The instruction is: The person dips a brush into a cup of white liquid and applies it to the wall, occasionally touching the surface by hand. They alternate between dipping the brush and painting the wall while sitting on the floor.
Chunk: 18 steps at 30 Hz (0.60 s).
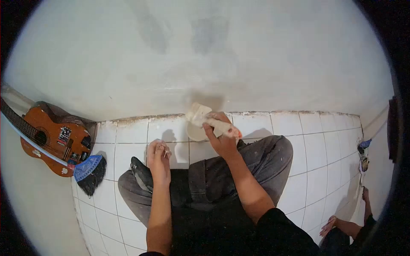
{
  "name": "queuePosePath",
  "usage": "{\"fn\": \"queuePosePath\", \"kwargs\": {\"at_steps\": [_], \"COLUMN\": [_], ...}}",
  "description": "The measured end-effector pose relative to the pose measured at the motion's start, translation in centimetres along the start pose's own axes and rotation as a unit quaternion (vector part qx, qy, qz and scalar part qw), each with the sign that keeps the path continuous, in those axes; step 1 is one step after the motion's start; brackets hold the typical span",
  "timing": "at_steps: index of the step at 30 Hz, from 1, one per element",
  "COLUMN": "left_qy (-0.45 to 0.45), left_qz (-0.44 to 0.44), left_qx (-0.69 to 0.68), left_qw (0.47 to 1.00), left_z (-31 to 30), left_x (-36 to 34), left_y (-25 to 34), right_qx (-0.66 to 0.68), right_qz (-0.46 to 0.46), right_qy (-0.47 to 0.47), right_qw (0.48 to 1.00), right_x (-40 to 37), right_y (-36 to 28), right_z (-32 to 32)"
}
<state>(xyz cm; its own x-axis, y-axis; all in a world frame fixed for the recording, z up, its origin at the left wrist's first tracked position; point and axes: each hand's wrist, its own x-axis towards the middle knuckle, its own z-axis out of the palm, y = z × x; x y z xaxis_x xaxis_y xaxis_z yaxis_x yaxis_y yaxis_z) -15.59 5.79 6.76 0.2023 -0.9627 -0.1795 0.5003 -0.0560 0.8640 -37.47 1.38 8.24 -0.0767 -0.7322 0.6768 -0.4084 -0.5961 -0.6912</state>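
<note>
My right hand (221, 135) is wrapped round the handle of a pale, paint-caked brush (198, 114), whose wide head points up and left near the foot of the wall. Under the brush a round whitish container (194, 133) rests on the tiles, partly covered by it. My left hand (159, 152) hovers over the floor to the left, holding nothing, its fingers loosely curled and apart, with pale smears on them. Both hands are in front of my crossed legs.
A brown guitar (53, 138) leans at the left, beside a blue broom with black bristles (90, 173). The pale wall (273, 64) rises ahead of the white tiles (299, 160). Another person's hand (329, 226) shows at lower right, near a blue item (364, 145).
</note>
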Motion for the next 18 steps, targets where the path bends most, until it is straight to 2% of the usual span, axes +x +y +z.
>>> {"fn": "queuePosePath", "kwargs": {"at_steps": [1, 2, 4, 5, 7, 9, 12, 14, 16, 18], "left_qy": [0.004, 0.002, 0.017, 0.017, 0.036, 0.008, 0.004, 0.007, -0.038, -0.021], "left_qz": [-0.003, -0.015, -0.039, -0.042, -0.054, -0.044, -0.028, -0.034, -0.042, -0.046], "left_qx": [0.002, 0.013, 0.022, 0.022, 0.018, 0.003, -0.062, -0.091, -0.100, -0.107], "left_qw": [1.000, 1.000, 0.999, 0.999, 0.998, 0.999, 0.998, 0.995, 0.993, 0.993], "left_z": [0.2, 0.3, 0.6, 0.7, 0.4, -0.1, -0.3, -1.0, -1.4, -1.6], "left_x": [0.1, 0.2, 0.1, 0.1, 0.3, 0.3, 0.0, 0.0, 0.3, 0.5], "left_y": [0.1, 0.2, 0.3, 0.3, 0.1, 0.2, 0.9, 0.7, 0.7, 0.4], "right_qx": [0.011, 0.013, 0.037, -0.049, -0.033, -0.018, -0.020, -0.048, -0.073, -0.099], "right_qz": [-0.013, -0.008, 0.113, 0.038, 0.067, 0.095, 0.084, 0.109, 0.121, 0.125], "right_qy": [0.038, 0.034, 0.066, 0.051, 0.044, 0.041, 0.020, -0.003, -0.033, -0.056], "right_qw": [0.999, 0.999, 0.991, 0.997, 0.996, 0.994, 0.996, 0.993, 0.989, 0.986], "right_x": [0.2, 0.0, 0.4, 0.6, 0.8, 1.1, 0.8, 0.5, 0.1, -0.2], "right_y": [0.7, 1.2, -0.1, 0.1, 0.0, -0.1, 0.1, 0.5, 0.7, 1.0], "right_z": [0.3, 0.3, -0.4, -1.0, -1.4, -1.1, -0.4, 0.2, 0.7, 1.2]}}
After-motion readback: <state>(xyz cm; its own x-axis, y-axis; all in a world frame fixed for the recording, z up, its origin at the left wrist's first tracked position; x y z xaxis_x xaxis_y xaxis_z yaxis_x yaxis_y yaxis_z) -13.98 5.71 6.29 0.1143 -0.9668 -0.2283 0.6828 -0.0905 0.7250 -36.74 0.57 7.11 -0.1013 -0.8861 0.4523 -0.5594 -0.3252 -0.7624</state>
